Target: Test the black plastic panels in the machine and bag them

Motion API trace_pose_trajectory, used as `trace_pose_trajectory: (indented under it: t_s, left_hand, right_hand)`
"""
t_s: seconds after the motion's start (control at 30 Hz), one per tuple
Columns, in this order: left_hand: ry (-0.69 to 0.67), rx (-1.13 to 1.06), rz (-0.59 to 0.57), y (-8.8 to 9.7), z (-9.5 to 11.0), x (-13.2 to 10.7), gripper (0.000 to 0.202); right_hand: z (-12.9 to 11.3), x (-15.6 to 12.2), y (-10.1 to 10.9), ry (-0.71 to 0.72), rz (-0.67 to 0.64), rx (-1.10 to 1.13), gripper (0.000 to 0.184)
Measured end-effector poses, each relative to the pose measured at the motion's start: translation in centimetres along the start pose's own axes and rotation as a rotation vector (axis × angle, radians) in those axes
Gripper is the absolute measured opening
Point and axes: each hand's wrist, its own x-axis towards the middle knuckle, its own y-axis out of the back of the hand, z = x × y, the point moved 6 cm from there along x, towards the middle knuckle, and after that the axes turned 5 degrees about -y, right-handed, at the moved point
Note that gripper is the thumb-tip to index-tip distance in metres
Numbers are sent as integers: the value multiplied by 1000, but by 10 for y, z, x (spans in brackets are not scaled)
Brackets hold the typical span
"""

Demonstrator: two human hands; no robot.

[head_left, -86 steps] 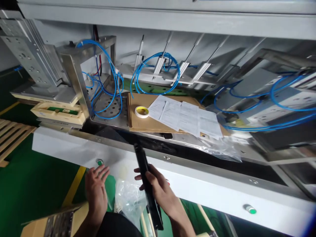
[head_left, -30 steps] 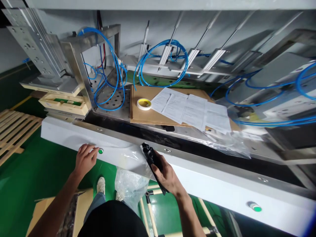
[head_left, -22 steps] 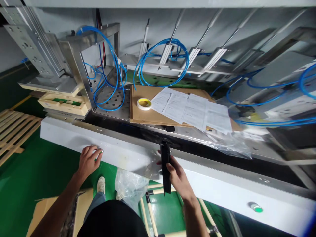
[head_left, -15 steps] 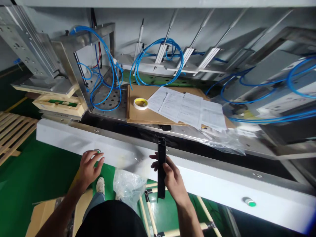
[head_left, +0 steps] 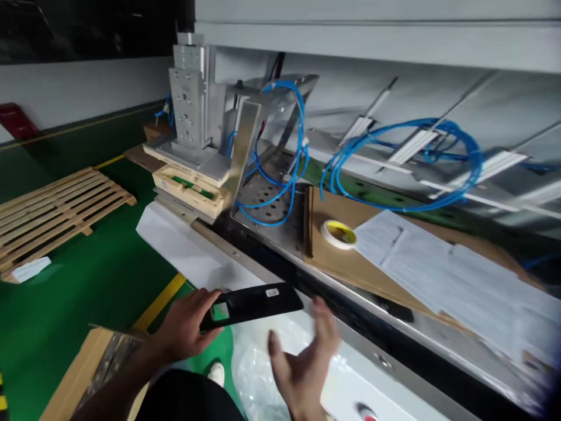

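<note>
A long flat black panel [head_left: 254, 304] lies tilted in front of me, with a small white label and a cut-out window at its left end. My left hand [head_left: 188, 324] pinches that left end between thumb and fingers. Off the panel's right end, my right hand [head_left: 304, 356] is empty, thumb and fingers spread and partly blurred. Behind the panel runs the white front rail [head_left: 210, 257] of the machine. A clear plastic bag [head_left: 258, 374] hangs or lies below, under the panel.
Cardboard sheets [head_left: 372, 263] carry a tape roll [head_left: 339, 234] and papers [head_left: 421, 263]. Blue hoses [head_left: 342, 175] coil near several cylinders. At left stand a press fixture [head_left: 188, 193], a wooden pallet [head_left: 65, 202] on the floor and an open carton [head_left: 83, 374].
The black panel has passed from my right hand to my left and turned from upright to nearly level. My right hand has let go and opened. The view has swung left.
</note>
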Motion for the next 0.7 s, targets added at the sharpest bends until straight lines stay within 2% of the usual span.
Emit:
trace_pose_trajectory:
  t_s: [0.07, 0.1, 0.13, 0.2, 0.23, 0.27, 0.33, 0.4, 0.43, 0.47, 0.5, 0.6, 0.7]
  left_hand:
    - [-59, 173, -109, 29, -24, 7, 56]
    - [-89, 230, -160, 42, -34, 11, 57]
    - [-116, 271, -194, 55, -42, 15, 58]
    - [-178, 327, -182, 82, -56, 24, 60]
    - [-210, 362, -118, 96, -63, 28, 60]
    - [-237, 403, -8, 112, -69, 32, 61]
    - [-238, 463, 326, 144, -85, 34, 62]
    - [-112, 419, 622, 165, -109, 28, 61]
    - [-26, 350, 692, 167, -123, 24, 58]
    - [54, 265, 698, 162, -137, 21, 54]
    - [115, 175, 657, 152, -150, 18, 49]
    - [117, -34, 425, 103, -176, 6, 40]
    - [-44, -54, 142, 46, -191, -8, 50]
  right_hand:
    - [-36, 19, -42, 363, -305, -130, 77]
    - [-49, 24, -67, 482, -469, -174, 76]
    - [-59, 29, -89, 555, -595, -206, 74]
    - [-70, 43, -130, 599, -708, -270, 69]
    - [-73, 51, -148, 595, -714, -302, 65]
    - [-75, 62, -164, 582, -701, -329, 63]
    - [-74, 88, -193, 507, -640, -373, 60]
    - [-73, 121, -219, 401, -561, -408, 60]
    - [-73, 138, -231, 357, -525, -426, 60]
    - [-74, 155, -244, 324, -493, -443, 60]
    - [-75, 172, -258, 303, -470, -457, 60]
    - [-72, 218, -295, 242, -440, -442, 61]
    - [-56, 252, -325, 169, -463, -378, 64]
